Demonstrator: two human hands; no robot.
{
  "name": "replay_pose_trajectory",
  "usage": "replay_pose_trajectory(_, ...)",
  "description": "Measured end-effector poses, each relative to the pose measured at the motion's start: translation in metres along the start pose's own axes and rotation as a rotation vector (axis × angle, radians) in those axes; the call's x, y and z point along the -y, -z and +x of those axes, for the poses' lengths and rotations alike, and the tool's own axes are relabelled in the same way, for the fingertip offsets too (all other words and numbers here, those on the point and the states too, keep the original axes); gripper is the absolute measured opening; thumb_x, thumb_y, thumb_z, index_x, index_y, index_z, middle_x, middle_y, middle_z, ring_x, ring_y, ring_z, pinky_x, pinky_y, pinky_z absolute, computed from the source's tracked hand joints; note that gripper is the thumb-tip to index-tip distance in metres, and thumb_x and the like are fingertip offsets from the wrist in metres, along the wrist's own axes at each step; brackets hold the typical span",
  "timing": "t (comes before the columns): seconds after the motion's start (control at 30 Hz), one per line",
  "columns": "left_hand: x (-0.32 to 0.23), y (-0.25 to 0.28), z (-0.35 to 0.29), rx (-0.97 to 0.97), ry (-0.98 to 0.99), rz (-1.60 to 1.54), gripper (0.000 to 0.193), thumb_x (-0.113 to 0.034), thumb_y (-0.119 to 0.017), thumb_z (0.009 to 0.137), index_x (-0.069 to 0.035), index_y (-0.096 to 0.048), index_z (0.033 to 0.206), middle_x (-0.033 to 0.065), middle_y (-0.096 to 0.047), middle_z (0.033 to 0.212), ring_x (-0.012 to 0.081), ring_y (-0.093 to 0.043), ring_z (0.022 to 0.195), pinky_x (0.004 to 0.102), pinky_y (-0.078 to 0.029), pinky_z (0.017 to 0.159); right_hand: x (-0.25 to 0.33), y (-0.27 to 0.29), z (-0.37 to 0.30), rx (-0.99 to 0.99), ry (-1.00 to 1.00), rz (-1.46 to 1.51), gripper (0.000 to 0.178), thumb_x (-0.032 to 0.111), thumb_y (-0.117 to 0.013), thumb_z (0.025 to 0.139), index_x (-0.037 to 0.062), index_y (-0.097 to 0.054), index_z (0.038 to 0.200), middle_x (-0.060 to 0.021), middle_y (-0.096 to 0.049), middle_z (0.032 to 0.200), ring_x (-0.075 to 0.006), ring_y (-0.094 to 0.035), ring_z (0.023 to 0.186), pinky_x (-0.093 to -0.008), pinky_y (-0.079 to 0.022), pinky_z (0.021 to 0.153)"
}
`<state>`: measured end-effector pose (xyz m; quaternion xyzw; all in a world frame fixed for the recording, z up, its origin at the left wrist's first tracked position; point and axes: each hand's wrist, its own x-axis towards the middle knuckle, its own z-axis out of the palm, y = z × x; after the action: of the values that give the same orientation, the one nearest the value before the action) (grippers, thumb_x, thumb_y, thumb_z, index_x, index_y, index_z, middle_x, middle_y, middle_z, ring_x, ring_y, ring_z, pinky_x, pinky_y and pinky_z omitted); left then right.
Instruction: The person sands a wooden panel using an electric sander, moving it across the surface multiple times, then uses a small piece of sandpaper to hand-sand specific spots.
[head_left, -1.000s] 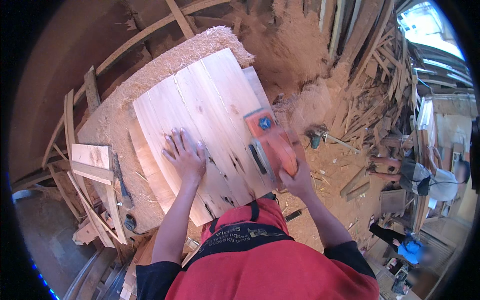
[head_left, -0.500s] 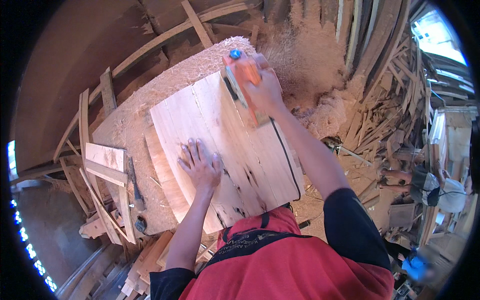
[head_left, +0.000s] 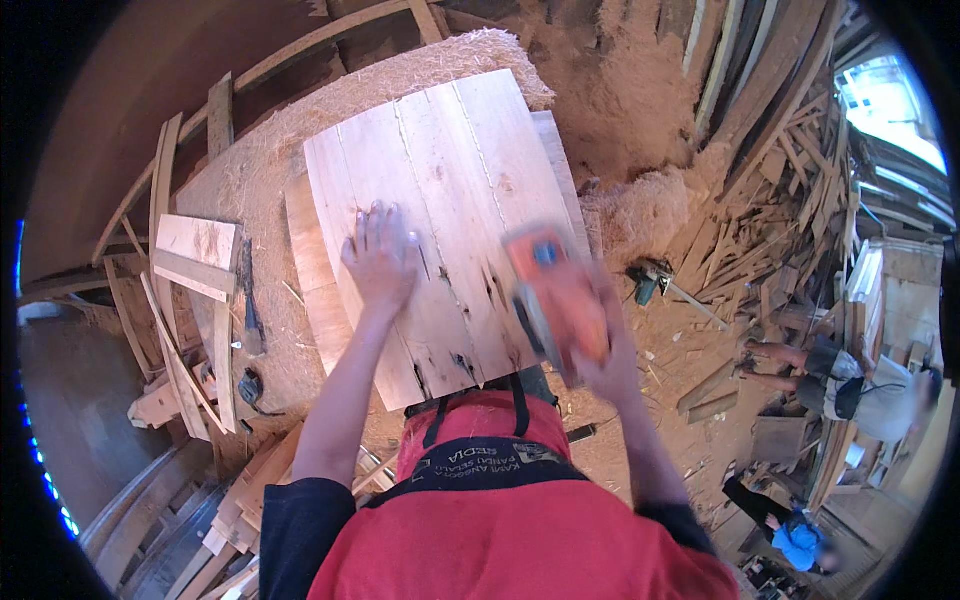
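Note:
A wide pale wooden panel [head_left: 440, 215], made of boards edge to edge with dark cracks and knots, lies before me. My left hand [head_left: 382, 265] rests flat on its left part, fingers spread. My right hand [head_left: 608, 365] is wrapped round the handle of an orange electric hand planer [head_left: 562, 300] with a blue knob. The planer, blurred by motion, is over the panel's near right edge; whether its sole touches the wood I cannot tell.
Shavings cover the bench [head_left: 250, 190] around the panel. Wood offcuts [head_left: 200, 250], a dark long tool [head_left: 250, 300] and a small black object [head_left: 250, 387] lie at left. Scrap wood [head_left: 770, 210] is heaped at right. Two people [head_left: 880, 395] [head_left: 800, 543] are at far right.
My right hand has drawn the planer from the panel's far edge back to its near right edge. My left hand stays flat on the panel. The view has shifted slightly.

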<state>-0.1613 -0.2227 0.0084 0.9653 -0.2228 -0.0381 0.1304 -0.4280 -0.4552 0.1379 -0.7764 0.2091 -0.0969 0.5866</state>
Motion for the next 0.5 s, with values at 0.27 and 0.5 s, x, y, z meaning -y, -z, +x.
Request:
replay_pose_trajectory(0.27,0.022,0.011,-0.006,-0.012,0.039,0.058,0.067,-0.046,-0.044,0.101,-0.015,-0.035,0.160,0.0126,-0.024,0.169,0.0338,-0.016,0.157,0.0678,-0.006,0.121,-0.011,-0.010,-0.104,-0.123,-0.439,-0.113,0.032,0.013,-0.072,0.080,-0.0061,-0.068,0.106,-0.0107,-0.073,0.082,-0.0145,-0.068,0.076,-0.0363,-0.056,0.070)
replay_pose_trajectory(0.5,0.019,0.014,-0.006,0.018,0.014,0.076,0.069,-0.044,-0.046,0.100,-0.011,-0.035,0.159,0.0159,-0.023,0.169,0.0381,-0.015,0.157,0.0713,-0.007,0.119,-0.008,-0.045,0.100,-0.063,-0.094,-0.157,0.036,0.013,-0.070,0.077,-0.0056,-0.068,0.107,-0.0201,-0.072,0.093,-0.0309,-0.071,0.088,-0.0410,-0.055,0.080)
